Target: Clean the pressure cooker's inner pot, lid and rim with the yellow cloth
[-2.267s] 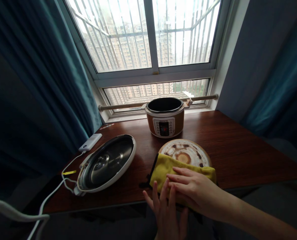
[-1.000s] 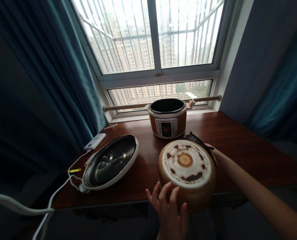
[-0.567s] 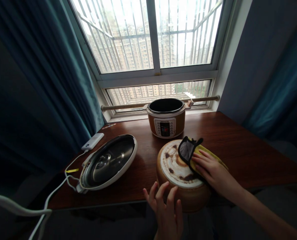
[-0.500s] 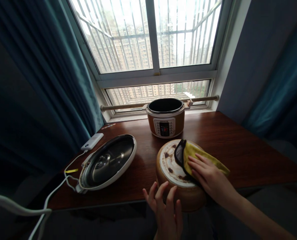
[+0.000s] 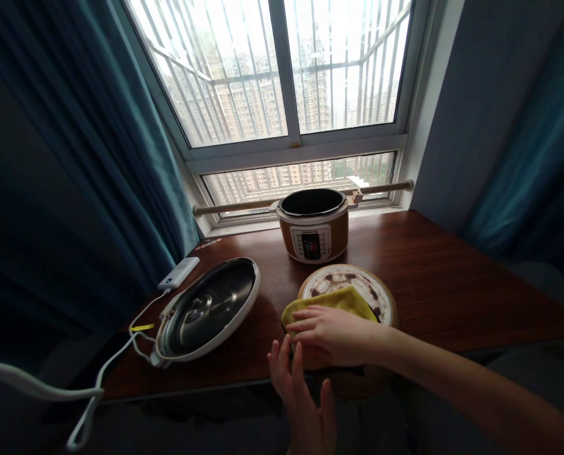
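An upturned round pot [image 5: 374,287] with a brown-stained white base lies at the table's near edge. Across its near left part is a yellow cloth [image 5: 343,300] with dark edging. My right hand [image 5: 332,332] rests on the cloth, pressing it to the pot with fingers outstretched toward the left. Just below the cloth's left end is my left hand [image 5: 301,398], fingers spread, at the pot's near left side; whether it touches the pot cannot be told.
Behind the pot stands a brown and white cooker [image 5: 314,237] without a lid. A large round lid [image 5: 210,309] lies tilted at the left, near a white power bank [image 5: 178,273] and white cables [image 5: 114,360]. A window is behind.
My right hand has moved left and toward me across the pot's base with the cloth, baring its right part. My left hand has shifted slightly left. The view has turned a little.
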`<state>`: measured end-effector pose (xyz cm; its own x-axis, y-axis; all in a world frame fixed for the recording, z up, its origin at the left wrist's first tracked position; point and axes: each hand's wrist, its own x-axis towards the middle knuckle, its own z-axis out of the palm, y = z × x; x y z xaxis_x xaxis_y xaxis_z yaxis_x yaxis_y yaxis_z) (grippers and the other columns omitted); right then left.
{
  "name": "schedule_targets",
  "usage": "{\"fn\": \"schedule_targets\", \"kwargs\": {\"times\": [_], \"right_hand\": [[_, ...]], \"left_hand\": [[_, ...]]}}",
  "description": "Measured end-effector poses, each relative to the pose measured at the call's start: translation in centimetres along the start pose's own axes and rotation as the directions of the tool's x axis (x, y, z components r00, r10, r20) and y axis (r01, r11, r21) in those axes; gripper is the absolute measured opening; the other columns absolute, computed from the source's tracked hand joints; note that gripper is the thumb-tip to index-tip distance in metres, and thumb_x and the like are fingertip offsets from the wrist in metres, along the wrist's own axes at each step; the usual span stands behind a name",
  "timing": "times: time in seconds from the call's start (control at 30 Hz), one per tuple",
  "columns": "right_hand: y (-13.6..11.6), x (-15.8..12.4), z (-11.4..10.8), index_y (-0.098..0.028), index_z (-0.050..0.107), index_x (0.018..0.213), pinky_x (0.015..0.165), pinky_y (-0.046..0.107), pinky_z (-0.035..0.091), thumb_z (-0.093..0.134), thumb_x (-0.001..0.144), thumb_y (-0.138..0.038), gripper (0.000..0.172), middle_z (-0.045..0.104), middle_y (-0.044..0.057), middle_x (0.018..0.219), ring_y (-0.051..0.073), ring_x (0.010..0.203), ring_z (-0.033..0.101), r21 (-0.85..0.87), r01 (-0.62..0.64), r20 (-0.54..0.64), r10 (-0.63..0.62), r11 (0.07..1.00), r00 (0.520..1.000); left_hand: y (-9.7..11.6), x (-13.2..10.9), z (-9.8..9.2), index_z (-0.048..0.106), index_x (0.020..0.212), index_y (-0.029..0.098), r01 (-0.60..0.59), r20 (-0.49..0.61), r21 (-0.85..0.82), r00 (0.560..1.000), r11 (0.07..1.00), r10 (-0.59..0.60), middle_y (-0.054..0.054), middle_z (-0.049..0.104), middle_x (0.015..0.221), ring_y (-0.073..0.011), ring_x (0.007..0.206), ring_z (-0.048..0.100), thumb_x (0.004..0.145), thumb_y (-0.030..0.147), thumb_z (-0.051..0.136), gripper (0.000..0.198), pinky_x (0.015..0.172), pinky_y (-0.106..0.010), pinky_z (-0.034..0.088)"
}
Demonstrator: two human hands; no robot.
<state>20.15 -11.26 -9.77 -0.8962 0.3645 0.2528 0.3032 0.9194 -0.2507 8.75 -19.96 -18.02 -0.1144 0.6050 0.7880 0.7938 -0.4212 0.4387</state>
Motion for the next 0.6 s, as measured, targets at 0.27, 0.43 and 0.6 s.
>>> {"fn": "schedule_targets", "kwargs": {"times": [0.27, 0.43, 0.6], "right_hand": [[7.8, 0.0, -1.3, -0.014, 0.056, 0.119, 0.101, 0.036, 0.035, 0.044, 0.089, -0.026, 0.035, 0.054, 0.012, 0.124, 0.021, 0.116, 0.048, -0.042, -0.299, -0.160, 0.289, 0.953, 0.944], [9.0, -5.1, -1.7, -0.016, 0.055, 0.121, 0.100, 0.039, 0.037, 0.046, 0.087, -0.029, 0.038, 0.054, 0.011, 0.125, 0.023, 0.116, 0.049, 0.041, -0.568, -0.296, 0.553, 0.822, 0.779], [7.7, -9.6, -1.4, -0.017, 0.058, 0.117, 0.094, 0.036, 0.044, 0.045, 0.086, -0.032, 0.036, 0.060, 0.009, 0.118, 0.022, 0.107, 0.057, 0.282, -0.665, -0.397, 0.716, 0.691, 0.575]], "left_hand": [[0.2, -1.2, 1.2, 0.033, 0.132, 0.020, -0.004, 0.033, 0.045, 0.999, 0.999, 0.003, -0.017, 0.041, 0.128, -0.0326, 0.131, 0.024, 0.087, 0.032, 0.035, 0.046, 0.102, -0.058, 0.022], [-0.5, -0.8, 0.3, 0.044, 0.120, 0.020, 0.081, 0.070, -0.072, 0.995, 0.994, -0.076, -0.015, 0.042, 0.129, -0.0307, 0.130, 0.026, 0.089, 0.034, 0.034, 0.035, 0.101, -0.054, 0.025], [-1.0, 0.8, -1.3, 0.050, 0.092, 0.021, 0.245, 0.105, -0.498, 0.969, 0.832, -0.223, -0.008, 0.054, 0.100, -0.0224, 0.106, 0.049, 0.087, 0.041, 0.040, 0.023, 0.087, -0.038, 0.042]]}}
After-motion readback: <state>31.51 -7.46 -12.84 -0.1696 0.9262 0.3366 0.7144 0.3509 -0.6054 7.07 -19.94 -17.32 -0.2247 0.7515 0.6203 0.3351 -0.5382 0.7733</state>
